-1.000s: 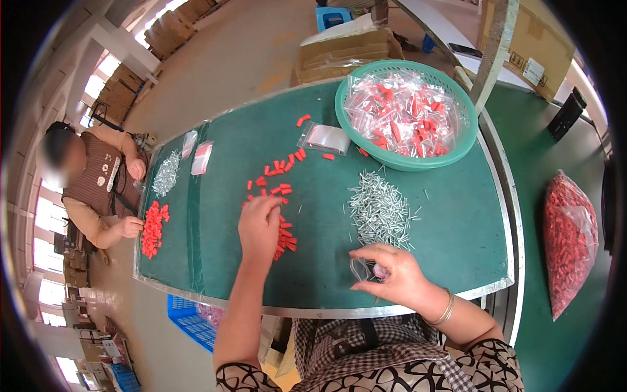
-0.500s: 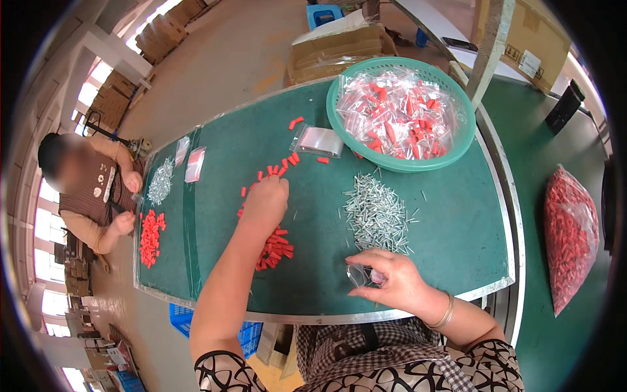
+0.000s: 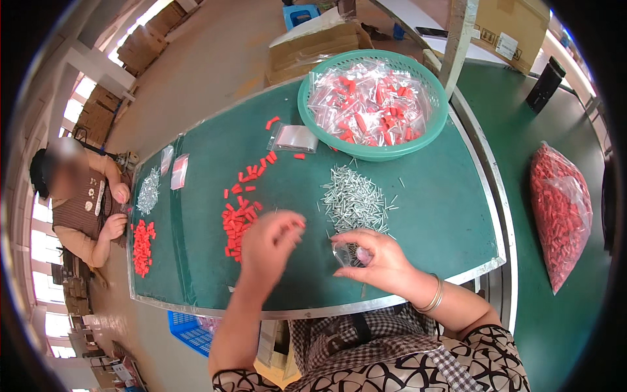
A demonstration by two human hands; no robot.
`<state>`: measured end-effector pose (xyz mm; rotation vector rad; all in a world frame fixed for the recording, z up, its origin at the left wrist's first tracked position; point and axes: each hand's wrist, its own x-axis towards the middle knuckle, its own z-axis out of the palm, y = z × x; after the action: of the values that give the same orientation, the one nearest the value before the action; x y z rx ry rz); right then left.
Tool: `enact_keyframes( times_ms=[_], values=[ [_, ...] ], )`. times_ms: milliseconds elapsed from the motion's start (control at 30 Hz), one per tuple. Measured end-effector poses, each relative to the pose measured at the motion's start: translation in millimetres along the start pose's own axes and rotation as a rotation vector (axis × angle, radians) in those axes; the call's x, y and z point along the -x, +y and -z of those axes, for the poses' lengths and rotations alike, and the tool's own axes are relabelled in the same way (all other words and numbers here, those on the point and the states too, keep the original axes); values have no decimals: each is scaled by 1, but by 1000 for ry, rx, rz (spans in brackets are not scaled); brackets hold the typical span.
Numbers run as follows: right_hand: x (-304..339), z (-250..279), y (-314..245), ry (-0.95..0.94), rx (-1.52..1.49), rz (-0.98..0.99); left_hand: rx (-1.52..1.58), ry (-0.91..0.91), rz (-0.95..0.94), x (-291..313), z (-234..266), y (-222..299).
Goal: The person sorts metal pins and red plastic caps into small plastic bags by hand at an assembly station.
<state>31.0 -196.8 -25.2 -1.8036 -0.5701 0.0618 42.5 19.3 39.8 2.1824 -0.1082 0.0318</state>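
My left hand point(image 3: 269, 245) hovers over the table between the red pile and my right hand, slightly blurred. Its fingers are pinched, and a bit of a short red tube point(image 3: 297, 224) shows at the tips. My right hand point(image 3: 379, 261) grips a small clear plastic bag point(image 3: 342, 253) near the front edge, its mouth spread toward the left. Silvery pins, perhaps screws, show through the bag. Just beyond lies a heap of silvery metal pins point(image 3: 356, 199). Short red tubes point(image 3: 238, 225) are piled left of my left hand, with a loose trail leading away.
A green basket point(image 3: 307, 124) of filled bags stands at the back right, beside a stack of flat bags point(image 3: 295, 138). Across the green table point(image 3: 202, 215), a co-worker point(image 3: 85, 202) handles similar piles. A large bag of red tubes point(image 3: 560, 215) lies on the right-hand table.
My left hand has left the red tubes and moved right and nearer, toward the bag. My right hand still holds the bag. The whole view has shifted slightly.
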Motion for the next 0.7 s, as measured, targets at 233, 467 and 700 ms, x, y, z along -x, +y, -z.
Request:
enact_keyframes(
  times_ms=[233,467,700],
  values=[
    [-1,-1,-9,-80,-8,-105,-203,-67,-480,31,-24,24],
    [2,-5,-10,-52,-16,-60,-95,-18,-392,40,-21,26],
    [4,-4,-3,-23,-15,-51,-197,-103,-414,39,-34,33]
  ],
)
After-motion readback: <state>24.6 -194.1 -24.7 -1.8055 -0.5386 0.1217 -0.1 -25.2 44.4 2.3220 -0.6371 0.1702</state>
